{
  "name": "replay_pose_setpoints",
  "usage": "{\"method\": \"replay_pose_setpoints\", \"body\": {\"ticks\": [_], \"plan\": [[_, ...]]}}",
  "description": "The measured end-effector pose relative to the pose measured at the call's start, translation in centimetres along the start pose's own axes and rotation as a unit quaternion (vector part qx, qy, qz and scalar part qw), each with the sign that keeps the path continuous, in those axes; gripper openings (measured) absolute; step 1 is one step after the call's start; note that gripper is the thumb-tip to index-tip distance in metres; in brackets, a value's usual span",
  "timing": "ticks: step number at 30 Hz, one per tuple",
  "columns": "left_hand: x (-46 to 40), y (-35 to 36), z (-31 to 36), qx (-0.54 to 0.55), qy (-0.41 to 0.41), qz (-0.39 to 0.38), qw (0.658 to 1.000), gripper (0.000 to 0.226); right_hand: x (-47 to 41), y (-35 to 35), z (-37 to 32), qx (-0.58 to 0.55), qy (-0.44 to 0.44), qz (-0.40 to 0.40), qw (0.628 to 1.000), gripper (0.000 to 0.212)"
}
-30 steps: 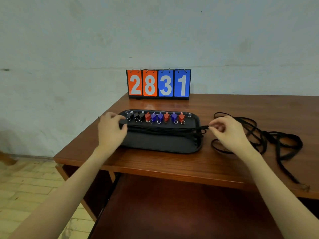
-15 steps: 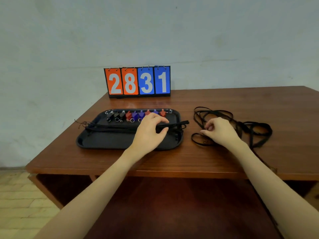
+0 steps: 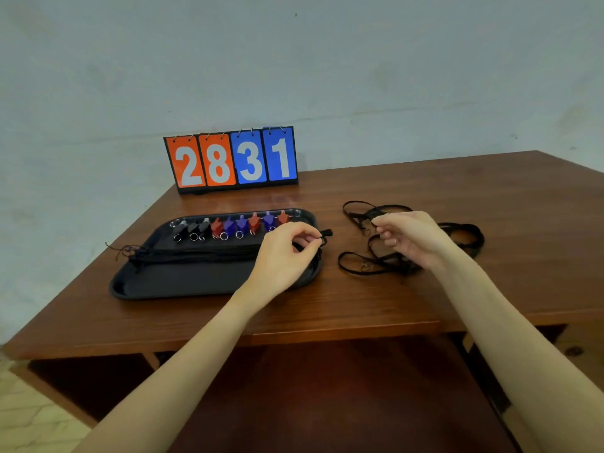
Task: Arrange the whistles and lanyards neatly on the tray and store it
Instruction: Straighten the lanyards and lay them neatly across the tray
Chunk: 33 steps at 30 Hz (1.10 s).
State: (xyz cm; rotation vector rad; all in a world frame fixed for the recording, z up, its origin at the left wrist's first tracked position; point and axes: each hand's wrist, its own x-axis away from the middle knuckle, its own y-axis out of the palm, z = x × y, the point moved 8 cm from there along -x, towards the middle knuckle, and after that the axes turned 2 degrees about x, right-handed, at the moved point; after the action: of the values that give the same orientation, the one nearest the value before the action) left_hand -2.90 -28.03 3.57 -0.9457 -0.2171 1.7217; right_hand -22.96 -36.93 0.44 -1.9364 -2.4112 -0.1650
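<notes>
- Presently, a black tray (image 3: 183,282) lies on the left part of the wooden desk (image 3: 376,302).
- A row of whistles (image 3: 228,225), black, red and blue, lines the tray's far edge, rings toward the viewer.
- A straightened bundle of lanyards (image 3: 196,253) stretches across the tray's middle, its left end overhanging the rim.
- Left hand (image 3: 284,256): fingers curled, pinching the right end of that bundle at the tray's right edge.
- Right hand (image 3: 411,238): fingers curled, gripping a strand of the loose lanyards (image 3: 366,266) heaped on the desk right of the tray.
- A scoreboard (image 3: 233,160) reading 2831 stands at the back, against the wall.
</notes>
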Motion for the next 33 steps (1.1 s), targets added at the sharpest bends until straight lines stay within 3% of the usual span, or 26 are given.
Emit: {"method": "replay_pose_setpoints", "body": {"ticks": [2,9,13,18,21,24,26,29,33], "plan": [[-0.1,0.7,0.4,0.015,-0.003,-0.008,1.000,0.012,0.5,0.0,0.4,-0.061,0.036,-0.023,0.997,0.011],[-0.6,3.3,0.7,0.040,-0.024,-0.065,0.997,0.030,0.9,0.4,1.8,-0.099,0.084,-0.055,0.990,0.022],[-0.9,4.6,1.6,0.050,-0.014,-0.101,0.994,0.039,1.1,1.0,2.3,-0.104,0.091,-0.091,0.986,0.015],[-1.1,4.5,2.0,0.069,-0.001,-0.087,0.994,0.015,1.2,1.6,2.5,-0.123,0.099,-0.107,0.982,0.023],[-0.7,3.9,2.3,0.061,0.013,-0.089,0.994,0.014,1.8,3.1,2.5,-0.192,0.132,-0.161,0.959,0.031],[-0.2,3.4,2.3,0.047,0.017,-0.095,0.994,0.013,1.8,4.8,2.0,-0.304,0.169,-0.215,0.913,0.034],[0.0,2.4,1.5,0.044,0.000,-0.071,0.997,0.013,0.9,4.9,1.5,-0.347,0.167,-0.195,0.902,0.036],[0.5,-1.0,-0.7,0.075,-0.042,0.032,0.996,0.015,-0.6,4.0,1.2,-0.331,0.145,-0.117,0.925,0.024],[2.0,-6.1,-5.0,0.193,-0.146,0.190,0.951,0.015,-1.4,3.8,1.6,-0.385,0.147,-0.071,0.908,0.019]]}}
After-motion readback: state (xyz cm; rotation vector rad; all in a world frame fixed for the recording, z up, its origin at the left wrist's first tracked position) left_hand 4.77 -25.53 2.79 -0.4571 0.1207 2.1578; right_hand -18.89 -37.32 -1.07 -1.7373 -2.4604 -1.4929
